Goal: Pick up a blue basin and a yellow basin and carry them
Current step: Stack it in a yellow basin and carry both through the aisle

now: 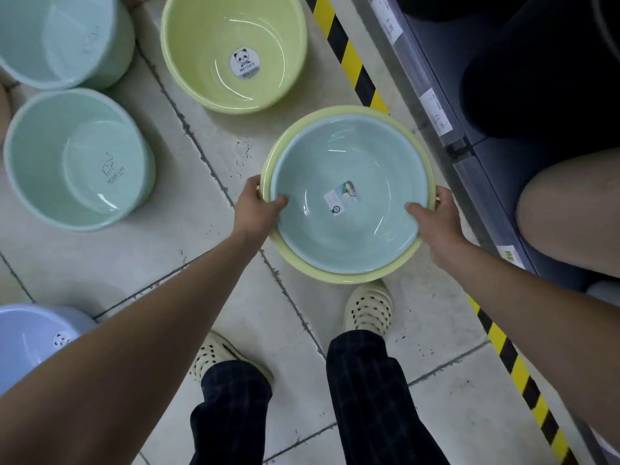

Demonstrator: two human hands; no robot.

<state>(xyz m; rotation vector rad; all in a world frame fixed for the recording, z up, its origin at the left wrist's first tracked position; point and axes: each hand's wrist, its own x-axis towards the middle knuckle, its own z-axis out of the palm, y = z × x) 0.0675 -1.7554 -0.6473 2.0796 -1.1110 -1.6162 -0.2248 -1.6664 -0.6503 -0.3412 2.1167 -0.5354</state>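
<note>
A pale blue basin [349,169] with a small label on its bottom sits nested inside a slightly larger yellow basin [339,277], whose rim shows all around it. Both are held in the air above the tiled floor. My left hand [260,204] grips the stacked rims on the left side, thumb inside the blue basin. On the right side my right hand [436,218] grips the rims the same way.
On the floor stand another yellow basin [235,52] with a panda sticker, two mint-green tubs [77,159] [63,38] and a light blue basin [30,340] at the lower left. Yellow-black tape [352,62] runs along a grey shelf [432,95] on the right.
</note>
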